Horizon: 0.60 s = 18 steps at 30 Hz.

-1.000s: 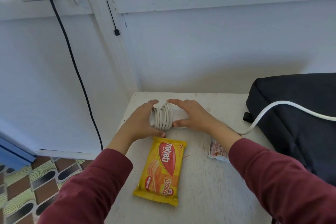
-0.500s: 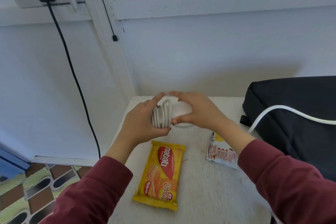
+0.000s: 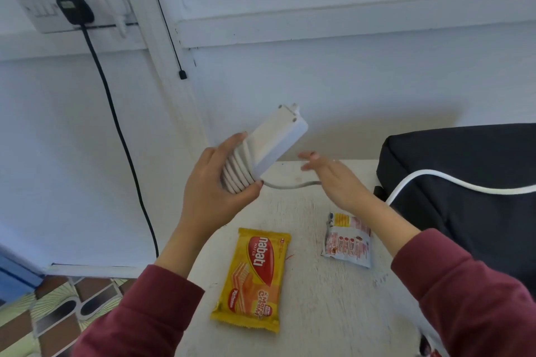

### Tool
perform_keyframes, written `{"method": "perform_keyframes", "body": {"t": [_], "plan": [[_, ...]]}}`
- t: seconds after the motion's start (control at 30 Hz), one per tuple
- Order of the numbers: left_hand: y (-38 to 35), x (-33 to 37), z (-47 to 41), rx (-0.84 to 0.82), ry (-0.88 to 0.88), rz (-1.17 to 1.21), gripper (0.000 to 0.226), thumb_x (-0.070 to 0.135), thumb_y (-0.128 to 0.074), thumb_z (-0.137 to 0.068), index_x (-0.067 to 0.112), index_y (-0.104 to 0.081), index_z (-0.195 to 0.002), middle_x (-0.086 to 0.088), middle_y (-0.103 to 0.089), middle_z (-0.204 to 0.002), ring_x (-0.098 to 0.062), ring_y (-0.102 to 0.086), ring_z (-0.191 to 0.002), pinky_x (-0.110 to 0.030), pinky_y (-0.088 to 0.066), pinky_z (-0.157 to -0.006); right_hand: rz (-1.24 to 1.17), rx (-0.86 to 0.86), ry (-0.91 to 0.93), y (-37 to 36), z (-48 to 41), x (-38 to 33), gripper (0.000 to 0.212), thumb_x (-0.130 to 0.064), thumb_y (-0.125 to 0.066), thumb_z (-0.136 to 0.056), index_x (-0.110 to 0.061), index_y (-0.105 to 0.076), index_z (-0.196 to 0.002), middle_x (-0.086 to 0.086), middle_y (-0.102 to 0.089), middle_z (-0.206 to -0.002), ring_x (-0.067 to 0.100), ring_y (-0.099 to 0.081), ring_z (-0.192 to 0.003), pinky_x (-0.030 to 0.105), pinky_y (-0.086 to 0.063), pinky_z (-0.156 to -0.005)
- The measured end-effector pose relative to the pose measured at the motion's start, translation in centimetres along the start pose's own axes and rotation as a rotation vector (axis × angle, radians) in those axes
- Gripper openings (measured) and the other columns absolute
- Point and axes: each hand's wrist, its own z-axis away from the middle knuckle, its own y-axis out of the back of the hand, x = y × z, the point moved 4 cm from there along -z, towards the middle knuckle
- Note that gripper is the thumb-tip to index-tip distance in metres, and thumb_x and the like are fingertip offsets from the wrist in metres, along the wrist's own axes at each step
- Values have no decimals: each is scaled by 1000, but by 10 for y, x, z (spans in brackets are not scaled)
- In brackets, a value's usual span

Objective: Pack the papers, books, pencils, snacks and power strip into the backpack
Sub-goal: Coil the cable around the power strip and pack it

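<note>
**Open table under both hands, backpack closing off the right**

Below the left hand (image 3: 214, 191) and right hand (image 3: 336, 180), the white table (image 3: 319, 313) lies open as far as the wall. Nearer the person, a yellow wafer packet (image 3: 255, 278) lies below the left hand and a white snack packet (image 3: 348, 240) under the right wrist, with a free lane between them. The power strip (image 3: 272, 142) in the left hand juts toward the wall. Its cord (image 3: 293, 185) spans the gap between the hands. The black backpack (image 3: 464, 211) blocks the way right of the right hand. A black cable (image 3: 121, 136) hangs left of the left hand.
</note>
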Motion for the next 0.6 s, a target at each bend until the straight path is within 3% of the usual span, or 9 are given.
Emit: {"method": "perform_keyframes", "body": {"t": [0.07,0.1,0.17,0.27,0.33,0.43,0.6], "plan": [[6,2,-2,51,7,-30,72,56,-59,-67,38,-36,-133,7,-47,-106,-2,-41,-90,-10,-33,-67,187,-121,-8,-5,6,-1,45,-43,-23,-101,-20,-62,-106,4,-66,-95,20,-60,-90,36,-41,-85],[8,1,-2,75,18,-43,72,56,-59,-68,37,-36,-134,6,-46,-106,-3,-40,-91,-10,-32,-67,211,-153,-3,-6,9,-2,41,-42,-30,-100,-18,-63,-92,5,-64,-82,18,-57,-74,33,-41,-72],[12,-2,-2,110,47,-79,73,56,-61,-68,36,-36,-134,4,-44,-106,-7,-41,-91,-10,-31,-66,147,-162,31,-5,15,-10,37,-42,-39,-97,-17,-58,-76,4,-61,-71,8,-47,-57,27,-36,-59],[13,-10,0,121,99,-163,73,44,-74,-69,32,-39,-132,-4,-48,-108,-12,-40,-94,-18,-32,-65,-100,-88,67,4,24,-27,36,-41,-47,-94,-18,-51,-66,0,-52,-59,7,-48,-51,27,-44,-56],[10,-14,4,112,148,-186,74,37,-78,-67,29,-42,-131,-6,-49,-112,-15,-41,-97,-25,-35,-67,-139,-46,107,11,30,-41,33,-37,-52,-92,-15,-54,-68,-2,-42,-56,7,-40,-50,24,-39,-52],[-2,-14,20,81,161,-201,73,35,-79,-65,26,-44,-129,-1,-51,-119,-19,-44,-101,-30,-37,-67,-84,-65,190,13,41,-59,21,-28,-57,-91,-18,-59,-72,-8,-43,-56,4,-37,-49,18,-30,-50],[-33,-9,50,19,234,-140,73,37,-77,-63,32,-41,-127,8,-49,-125,-16,-44,-102,-28,-38,-68,190,-158,213,5,59,-72,28,-31,-53,-92,-9,-63,-78,4,-53,-61,7,-39,-51,29,-35,-54]]}}
